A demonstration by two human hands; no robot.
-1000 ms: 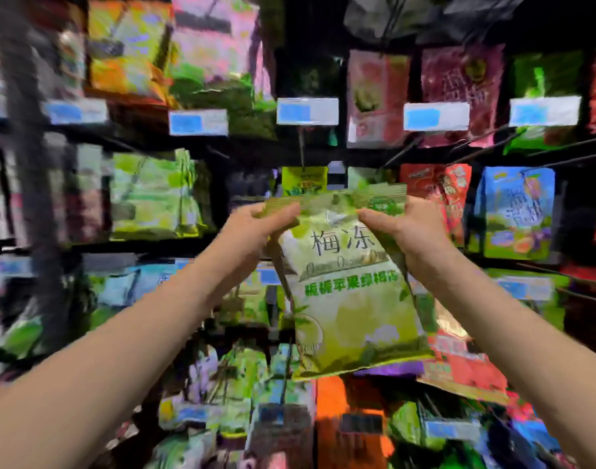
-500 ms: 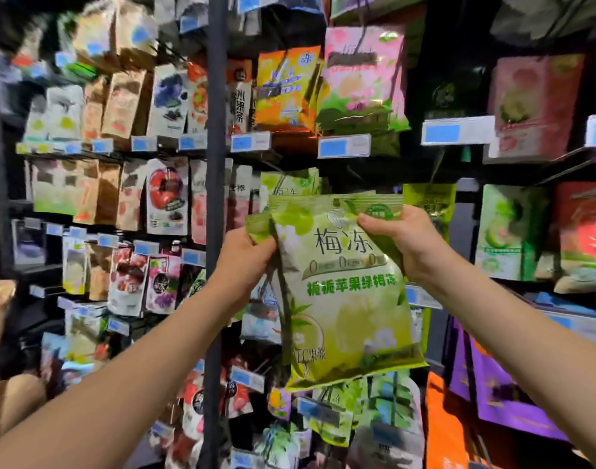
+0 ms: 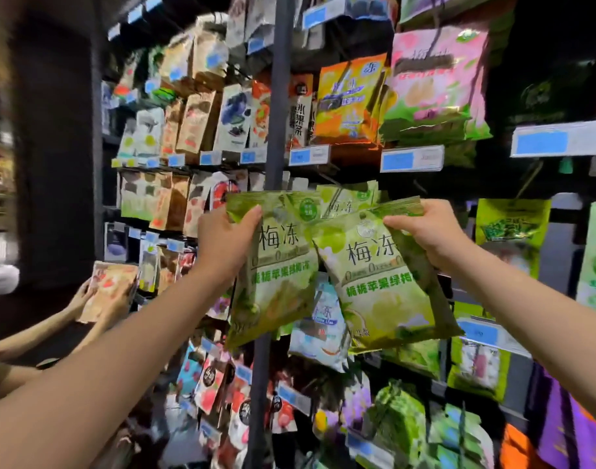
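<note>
Two glossy green foil snack pouches with white lettering are up in front of a shop display rack, side by side at chest height.

- Left hand [image 3: 227, 240] pinches the top left corner of the left green pouch [image 3: 276, 275]. The thumb lies on the front face and the fingers are hidden behind.
- Right hand [image 3: 426, 231] grips the top right corner of the right green pouch [image 3: 381, 289], thumb across the front.
- Both pouches hang from these grips. The right one is tilted, its lower end swung out to the right.
- The inner edges meet near the middle.
- A third matching green pouch [image 3: 347, 201] hangs on the rack just behind, between the hands.
- A dark upright metal post [image 3: 280, 96] runs behind the left pouch.
- A blue-and-white price label [image 3: 411, 159] sits above, under an orange foil pouch [image 3: 349, 99].
- At lower left, another person's hands hold a tan paper pouch [image 3: 108, 289].
</note>
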